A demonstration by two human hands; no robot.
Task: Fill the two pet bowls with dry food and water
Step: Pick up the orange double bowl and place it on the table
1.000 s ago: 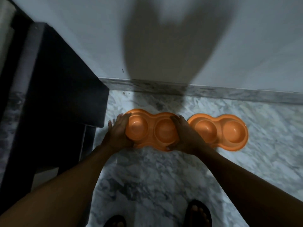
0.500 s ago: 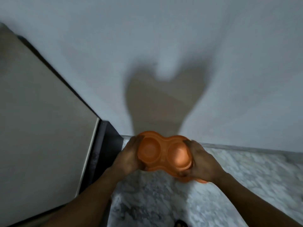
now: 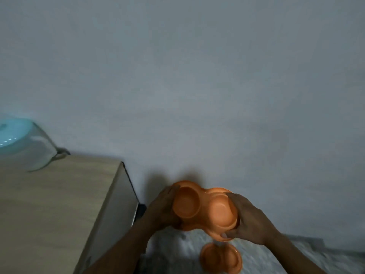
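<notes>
An orange double pet bowl (image 3: 204,208) with two empty round wells is held up in the air in front of the wall. My left hand (image 3: 162,208) grips its left end and my right hand (image 3: 245,218) grips its right end, thumb on the rim. A second orange double pet bowl (image 3: 221,259) lies on the marble floor below, partly hidden under the raised one.
A light wooden cabinet top (image 3: 55,210) stands at the left, with a clear container with a pale blue lid (image 3: 21,143) at its far left corner. A plain grey wall fills the upper view. Marble floor (image 3: 173,252) shows at the bottom.
Both hands lifted the left orange bowl off the floor and raised it. The view tilted up, so the cabinet top and lidded container came into sight.
</notes>
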